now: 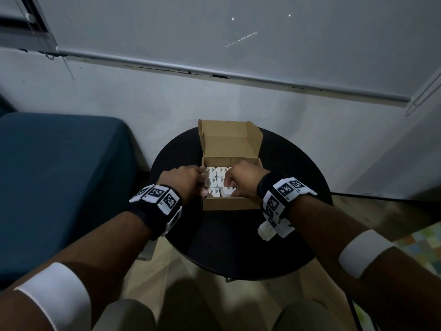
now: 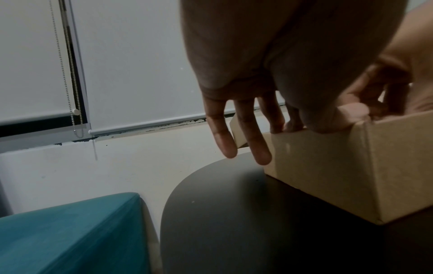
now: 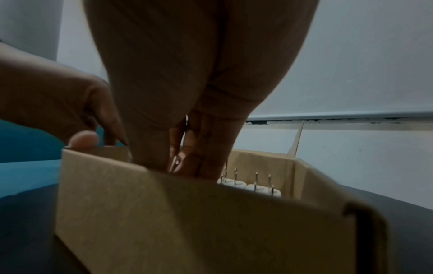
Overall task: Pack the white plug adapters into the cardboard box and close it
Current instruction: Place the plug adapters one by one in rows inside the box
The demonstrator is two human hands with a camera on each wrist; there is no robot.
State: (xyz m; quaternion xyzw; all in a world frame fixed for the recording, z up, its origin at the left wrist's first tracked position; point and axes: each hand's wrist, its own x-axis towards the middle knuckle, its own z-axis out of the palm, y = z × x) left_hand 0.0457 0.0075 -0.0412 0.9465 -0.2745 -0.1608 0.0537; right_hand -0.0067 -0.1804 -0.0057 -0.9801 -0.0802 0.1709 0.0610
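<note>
Both forearms reach forward over a round black desk (image 1: 298,163). Left hand (image 1: 183,179) at the left wall of the cardboard box (image 1: 230,203): thumb hooked over the rim, two fingers (image 2: 259,148) hanging straight down outside the wall, the others resting on its top edge. Right hand (image 1: 241,180) inside the box, fingers curled down round one white adapter (image 1: 226,191) near the front wall. White plug adapters (image 1: 213,177) packed in rows, metal prongs (image 3: 256,178) upright. Lid flap (image 1: 229,139) stands open at the back. Blue upholstered seat (image 1: 59,177) left of the desk; roller blind (image 1: 238,32) on the wall behind.
</note>
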